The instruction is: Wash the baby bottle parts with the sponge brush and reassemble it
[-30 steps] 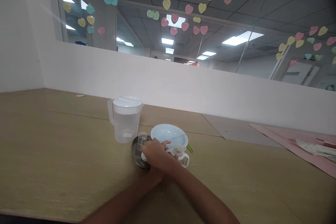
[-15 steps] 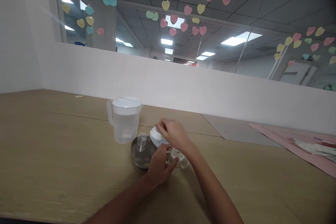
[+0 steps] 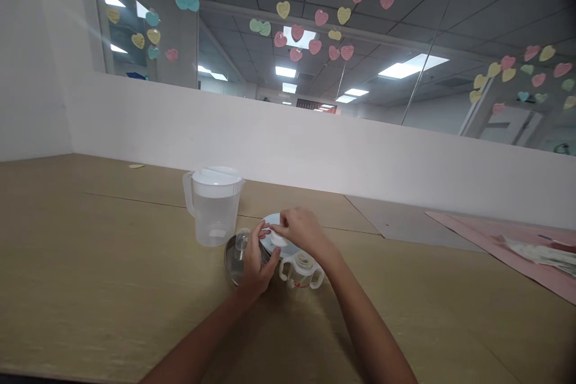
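Observation:
A small white round piece (image 3: 278, 240), perhaps a bottle collar or cap, is pinched in the fingers of my right hand (image 3: 302, 230) above a pale plate (image 3: 271, 219). My left hand (image 3: 255, 264) is beside it, thumb and fingers spread, fingertips close to the white piece; whether they touch it I cannot tell. Just below my right wrist stands a clear baby bottle (image 3: 300, 273) with two white handles, its top uncovered and red print on its side. Partly behind my left hand lies a round metal tray (image 3: 233, 270) with a clear cap (image 3: 242, 240) on it.
A clear pitcher (image 3: 216, 210) with a white lid stands behind the tray, to the left. At the far right a pink sheet (image 3: 486, 234) carries a white plastic packet (image 3: 540, 255) and a pen. A white wall with a window above borders the table's back.
My left hand has moved left and up, away from the bottle toward the white piece. My right hand has shifted slightly right and down with the white piece, uncovering more of the plate.

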The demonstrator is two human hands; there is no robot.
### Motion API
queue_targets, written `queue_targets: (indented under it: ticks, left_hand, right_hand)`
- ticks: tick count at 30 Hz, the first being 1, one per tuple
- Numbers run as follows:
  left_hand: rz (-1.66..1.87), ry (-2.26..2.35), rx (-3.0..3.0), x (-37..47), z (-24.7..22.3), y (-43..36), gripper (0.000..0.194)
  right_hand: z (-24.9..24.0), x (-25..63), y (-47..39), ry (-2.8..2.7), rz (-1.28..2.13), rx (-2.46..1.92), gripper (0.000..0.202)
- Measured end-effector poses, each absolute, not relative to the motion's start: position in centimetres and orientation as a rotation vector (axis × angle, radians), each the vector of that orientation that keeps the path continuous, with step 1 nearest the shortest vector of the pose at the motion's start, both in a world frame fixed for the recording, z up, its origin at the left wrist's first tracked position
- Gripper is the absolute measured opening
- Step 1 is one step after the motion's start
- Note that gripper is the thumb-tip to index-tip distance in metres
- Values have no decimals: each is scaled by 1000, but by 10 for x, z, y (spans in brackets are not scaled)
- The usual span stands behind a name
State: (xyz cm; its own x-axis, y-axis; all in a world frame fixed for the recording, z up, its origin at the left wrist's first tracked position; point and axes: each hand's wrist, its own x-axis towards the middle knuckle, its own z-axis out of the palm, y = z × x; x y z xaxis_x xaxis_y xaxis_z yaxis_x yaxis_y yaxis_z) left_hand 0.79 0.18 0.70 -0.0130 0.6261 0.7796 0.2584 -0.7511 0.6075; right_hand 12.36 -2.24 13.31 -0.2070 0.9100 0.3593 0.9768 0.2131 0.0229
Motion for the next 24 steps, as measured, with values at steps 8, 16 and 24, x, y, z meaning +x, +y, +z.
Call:
queue_targets:
  ticks: [8, 16, 24]
  left_hand:
    - [1696, 962, 1980, 11, 11, 3, 35]
    - [1792, 965, 1899, 9, 14, 4, 39]
    - [1823, 965, 1892, 10, 13, 8, 36]
  right_hand:
    - [122, 120, -17, -2314, -313, -1698, 31]
    - [110, 127, 5, -2040, 168, -1289, 24]
    - [96, 131, 24, -1657, 861, -1069, 40]
